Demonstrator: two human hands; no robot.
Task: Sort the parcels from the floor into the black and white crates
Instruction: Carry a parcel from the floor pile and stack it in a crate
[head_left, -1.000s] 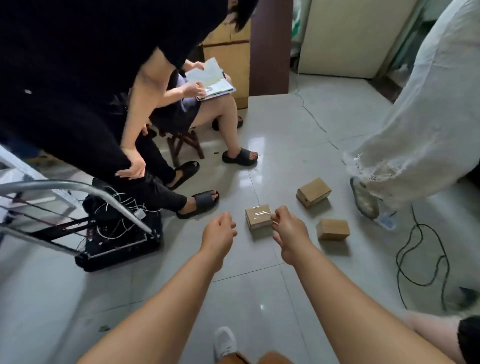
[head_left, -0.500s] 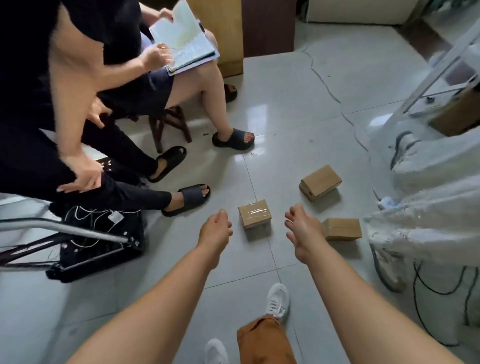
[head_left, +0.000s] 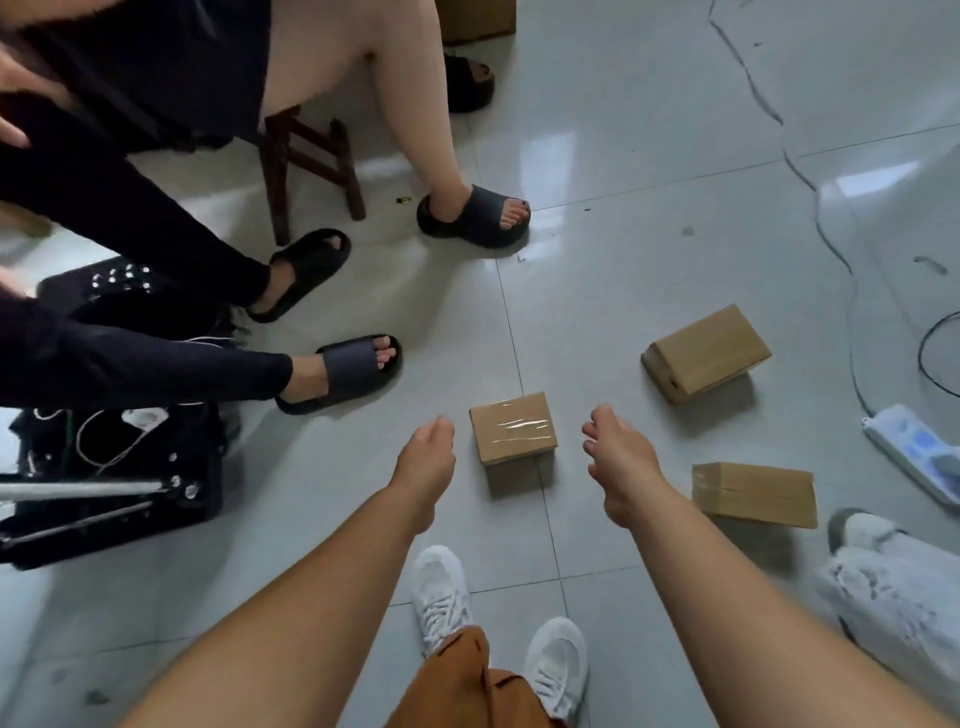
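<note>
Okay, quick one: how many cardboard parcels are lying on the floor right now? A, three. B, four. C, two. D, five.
A: three show on the tiles, the taped parcel between the hands, the tilted parcel farther off, and the flat parcel to the right.

Glossy grey tiled floor (head_left: 649, 171), wooden stool (head_left: 306, 150)

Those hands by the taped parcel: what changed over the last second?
The right hand drew off the taped parcel and opened its fingers; the left hand hovers empty as before. All three parcels stay on the floor.
</note>
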